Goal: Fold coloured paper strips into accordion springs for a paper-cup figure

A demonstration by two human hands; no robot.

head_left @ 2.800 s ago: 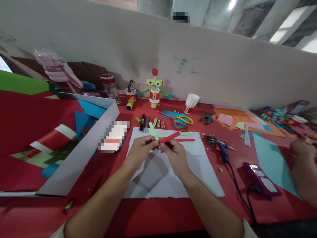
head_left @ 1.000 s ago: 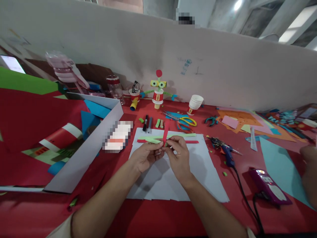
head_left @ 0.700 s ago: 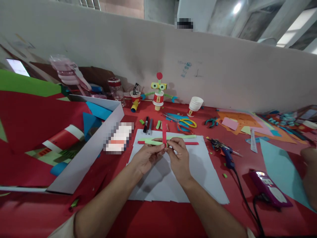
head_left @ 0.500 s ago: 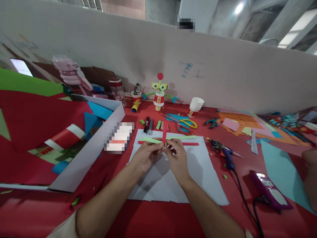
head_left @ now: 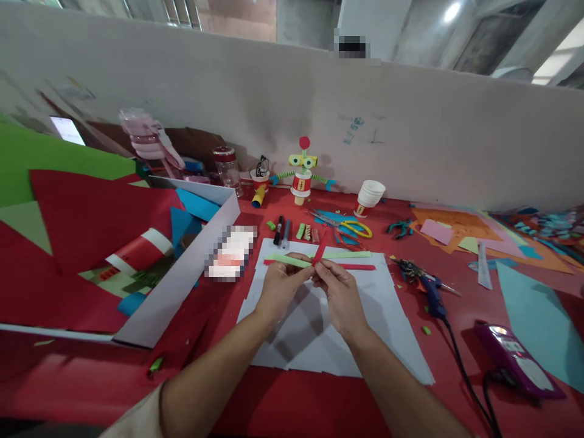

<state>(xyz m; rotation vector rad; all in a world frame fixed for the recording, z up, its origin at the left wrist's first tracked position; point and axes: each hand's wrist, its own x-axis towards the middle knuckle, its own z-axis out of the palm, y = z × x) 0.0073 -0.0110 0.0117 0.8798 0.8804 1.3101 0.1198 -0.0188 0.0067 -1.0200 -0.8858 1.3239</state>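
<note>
Above white paper sheets [head_left: 319,340], my left hand [head_left: 279,285] and my right hand [head_left: 342,295] meet with fingertips pinched together. Between them is the crossing of two narrow paper strips. The light green strip [head_left: 288,260] points left over my left fingers, and the red strip [head_left: 321,246] slants up and away. My fingers partly hide where they overlap. Just behind, a second red strip [head_left: 360,267] and a second green strip [head_left: 353,255] lie across the sheets.
Left stands a white box [head_left: 182,277] of coloured paper, beside a blurred-out item [head_left: 232,252]. Markers [head_left: 279,231], folded paper springs [head_left: 306,232], scissors [head_left: 347,226] and a paper-cup figure [head_left: 301,182] are behind. To the right are a glue gun [head_left: 433,295] and a purple device [head_left: 517,359].
The red strip, upright before, now leans to the right in my fingers. My head view has shifted slightly left, so the whole scene sits further right.
</note>
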